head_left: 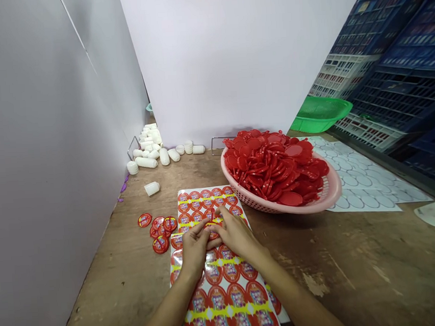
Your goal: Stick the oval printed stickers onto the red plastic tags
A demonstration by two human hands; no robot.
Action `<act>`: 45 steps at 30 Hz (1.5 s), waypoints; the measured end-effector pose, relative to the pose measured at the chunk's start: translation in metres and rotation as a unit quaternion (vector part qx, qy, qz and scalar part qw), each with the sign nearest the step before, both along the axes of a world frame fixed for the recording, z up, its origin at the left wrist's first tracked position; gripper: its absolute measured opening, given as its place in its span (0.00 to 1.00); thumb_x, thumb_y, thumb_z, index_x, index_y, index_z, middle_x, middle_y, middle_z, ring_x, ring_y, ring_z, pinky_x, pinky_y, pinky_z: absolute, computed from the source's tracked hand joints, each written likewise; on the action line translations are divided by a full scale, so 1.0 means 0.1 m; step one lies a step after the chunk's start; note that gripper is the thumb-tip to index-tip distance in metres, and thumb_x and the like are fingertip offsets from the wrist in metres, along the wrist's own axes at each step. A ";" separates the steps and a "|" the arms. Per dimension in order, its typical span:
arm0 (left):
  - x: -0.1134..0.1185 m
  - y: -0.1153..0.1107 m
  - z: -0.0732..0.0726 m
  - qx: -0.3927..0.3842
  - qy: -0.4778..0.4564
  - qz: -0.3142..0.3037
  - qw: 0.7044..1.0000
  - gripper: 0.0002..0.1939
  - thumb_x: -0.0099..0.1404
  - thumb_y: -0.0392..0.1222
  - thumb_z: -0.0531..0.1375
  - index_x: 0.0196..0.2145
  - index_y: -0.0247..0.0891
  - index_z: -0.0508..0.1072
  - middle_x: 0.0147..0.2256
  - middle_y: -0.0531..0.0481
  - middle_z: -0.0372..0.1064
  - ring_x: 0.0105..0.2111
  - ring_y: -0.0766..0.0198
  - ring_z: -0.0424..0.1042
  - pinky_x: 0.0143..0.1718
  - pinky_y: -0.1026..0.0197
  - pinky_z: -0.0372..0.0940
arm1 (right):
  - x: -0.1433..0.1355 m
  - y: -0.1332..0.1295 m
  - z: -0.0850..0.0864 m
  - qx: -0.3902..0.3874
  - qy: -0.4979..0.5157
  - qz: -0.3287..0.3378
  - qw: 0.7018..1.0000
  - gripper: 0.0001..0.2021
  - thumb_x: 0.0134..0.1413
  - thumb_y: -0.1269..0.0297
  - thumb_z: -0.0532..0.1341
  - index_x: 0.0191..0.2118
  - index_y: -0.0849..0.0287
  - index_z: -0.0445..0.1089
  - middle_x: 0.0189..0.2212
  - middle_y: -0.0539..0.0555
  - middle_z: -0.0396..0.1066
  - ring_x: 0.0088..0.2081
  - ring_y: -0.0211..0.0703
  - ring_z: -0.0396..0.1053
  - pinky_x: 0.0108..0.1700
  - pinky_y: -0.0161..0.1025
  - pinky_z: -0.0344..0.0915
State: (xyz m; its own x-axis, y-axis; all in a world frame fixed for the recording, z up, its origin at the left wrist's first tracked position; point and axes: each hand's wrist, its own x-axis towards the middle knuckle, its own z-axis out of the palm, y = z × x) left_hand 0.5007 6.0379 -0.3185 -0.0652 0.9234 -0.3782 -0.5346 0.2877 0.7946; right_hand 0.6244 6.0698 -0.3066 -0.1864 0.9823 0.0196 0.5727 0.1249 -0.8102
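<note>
At mid-frame, over the sticker sheet [221,311], we see a red disc [215,231] lying between the left hand [194,248] and right hand [233,232], gripped by both sets of fingers, neither clearly nearer. Fingertips cover its rim, so we cannot tell its long axis.

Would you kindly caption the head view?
Left hand and right hand over a sticker sheet, beside a basket of red discs.
</note>
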 end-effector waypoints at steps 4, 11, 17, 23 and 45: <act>-0.05 0.03 0.00 -0.032 -0.014 -0.016 0.999 0.26 0.44 0.39 0.73 0.42 0.30 0.75 0.20 0.56 0.69 0.21 0.65 0.74 0.32 0.60 0.74 | 0.01 0.03 -0.11 -0.018 0.187 0.027 0.982 0.08 0.52 0.67 0.57 0.38 0.56 0.70 0.24 0.46 0.60 0.26 0.38 0.61 0.29 0.35 0.58; -0.06 0.02 0.00 -0.016 -0.019 -0.019 1.000 0.19 0.46 0.44 0.72 0.32 0.29 0.76 0.26 0.49 0.74 0.23 0.66 0.73 0.30 0.59 0.75 | 0.04 -0.03 -0.07 0.063 0.199 0.085 0.974 0.09 0.56 0.68 0.56 0.34 0.56 0.74 0.32 0.52 0.66 0.33 0.39 0.65 0.32 0.35 0.61; -0.04 0.02 0.05 -0.034 0.023 -0.030 0.999 0.20 0.43 0.44 0.73 0.30 0.29 0.74 0.21 0.52 0.70 0.20 0.64 0.73 0.25 0.60 0.74 | 0.04 -0.01 -0.06 -0.037 0.288 0.050 0.956 0.07 0.50 0.62 0.61 0.32 0.58 0.76 0.31 0.52 0.69 0.31 0.39 0.67 0.30 0.35 0.65; -0.01 -0.02 0.04 0.005 0.046 -0.055 0.997 0.23 0.44 0.49 0.73 0.32 0.31 0.73 0.25 0.49 0.73 0.23 0.61 0.76 0.26 0.59 0.74 | 0.02 0.02 -0.14 -0.183 0.311 0.001 0.933 0.12 0.41 0.56 0.66 0.28 0.60 0.71 0.20 0.48 0.69 0.18 0.34 0.61 0.20 0.33 0.60; -0.74 0.17 0.13 0.130 0.652 0.144 0.733 0.18 0.63 0.41 0.55 0.49 0.35 0.73 0.51 0.36 0.68 0.54 0.45 0.62 0.56 0.43 0.53 | 0.42 0.03 -0.11 0.065 -0.104 0.061 0.991 0.12 0.47 0.81 0.53 0.28 0.57 0.67 0.31 0.52 0.72 0.39 0.47 0.65 0.41 0.44 0.53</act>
